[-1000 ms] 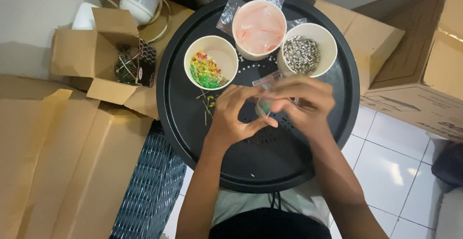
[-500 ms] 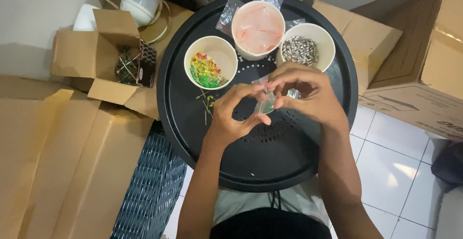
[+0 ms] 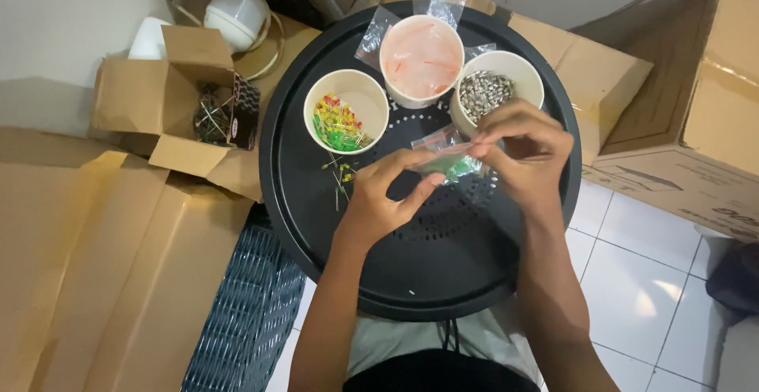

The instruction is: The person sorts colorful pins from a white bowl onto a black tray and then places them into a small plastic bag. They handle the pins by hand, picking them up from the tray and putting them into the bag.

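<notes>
Over a round black tray, both my hands pinch a small clear plastic bag with green pieces inside. My left hand grips its lower left edge, my right hand its upper right edge. Behind the hands stand three paper cups: one with mixed red, yellow and green small parts, one stuffed with clear bags, one with grey metallic parts. A few loose parts lie on the tray beside my left hand.
An open cardboard box with wiry parts sits left of the tray. Flattened cardboard covers the left. Larger cartons stand right. A blue woven surface lies below the tray; white floor tiles lower right.
My hands have shifted up and to the right with the small bag, and the right hand now sits close to the cup of grey parts.
</notes>
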